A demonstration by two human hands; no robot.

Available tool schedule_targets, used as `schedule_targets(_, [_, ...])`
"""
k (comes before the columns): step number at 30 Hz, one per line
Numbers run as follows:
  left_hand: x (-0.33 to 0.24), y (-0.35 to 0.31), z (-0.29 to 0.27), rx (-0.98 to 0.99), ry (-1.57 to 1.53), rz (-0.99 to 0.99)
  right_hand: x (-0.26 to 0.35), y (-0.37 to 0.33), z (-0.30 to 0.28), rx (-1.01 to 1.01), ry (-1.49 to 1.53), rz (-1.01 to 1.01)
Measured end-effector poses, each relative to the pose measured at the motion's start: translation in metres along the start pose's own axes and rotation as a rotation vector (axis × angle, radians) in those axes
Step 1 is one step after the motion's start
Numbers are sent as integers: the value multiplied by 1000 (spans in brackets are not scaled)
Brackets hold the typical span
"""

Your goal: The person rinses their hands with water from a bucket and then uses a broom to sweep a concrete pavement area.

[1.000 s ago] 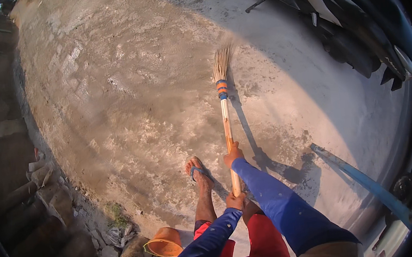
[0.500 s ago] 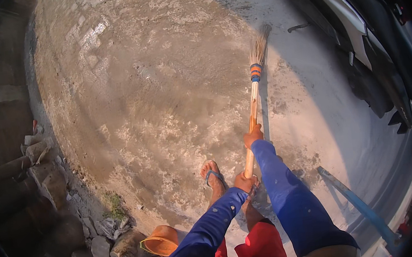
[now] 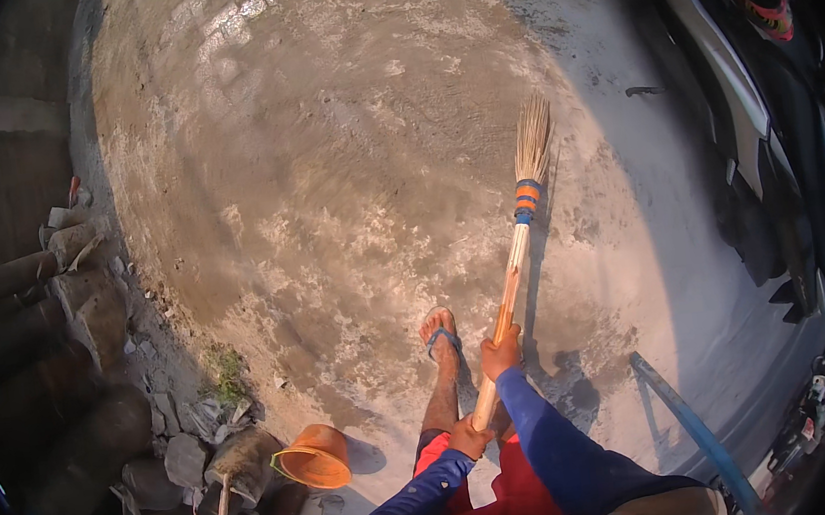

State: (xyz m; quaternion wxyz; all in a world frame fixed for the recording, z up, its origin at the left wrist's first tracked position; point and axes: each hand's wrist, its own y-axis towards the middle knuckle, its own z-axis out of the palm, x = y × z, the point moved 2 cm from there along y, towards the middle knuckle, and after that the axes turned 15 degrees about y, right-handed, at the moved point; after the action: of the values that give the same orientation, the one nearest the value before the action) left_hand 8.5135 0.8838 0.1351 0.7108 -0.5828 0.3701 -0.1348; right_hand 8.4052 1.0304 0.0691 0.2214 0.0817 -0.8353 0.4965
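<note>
A long stick broom (image 3: 518, 256) slants up and away from my body, its pale wooden handle held in both hands. Blue and orange bands bind its straw bristles (image 3: 533, 139), which point forward over the dusty wet ground. Near the handle's lower end, my left hand (image 3: 470, 437) is wrapped round the wood. Higher up the handle, my right hand (image 3: 501, 351) grips it too. Blue sleeves cover both arms. My sandalled foot (image 3: 439, 333) stands just left of the handle.
An orange bucket (image 3: 315, 459) sits at the lower left, by broken stones (image 3: 187, 460) and a small green plant (image 3: 227, 373). Parked along the right is a dark motorbike (image 3: 734, 113). A blue pole (image 3: 697, 429) slants at the lower right. Wet ground (image 3: 320, 146) stretches ahead.
Both hands and the broom have drawn back toward my body, the bristles moving nearer. The view has shifted slightly, and the bucket now shows more fully.
</note>
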Motion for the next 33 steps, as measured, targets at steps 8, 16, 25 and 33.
schedule_targets(8, [-58,31,-105,-511,-527,-22,134,8,178,520,-285,-197])
schedule_targets(16, [-23,7,-80,-489,12,121,128,-23,94,286,76,-64])
schedule_targets(25, [-72,33,-197,-731,-676,126,216,-22,276,794,-414,-268])
schedule_targets(33, [-157,-42,-126,-414,-503,29,218,-30,86,541,303,-155])
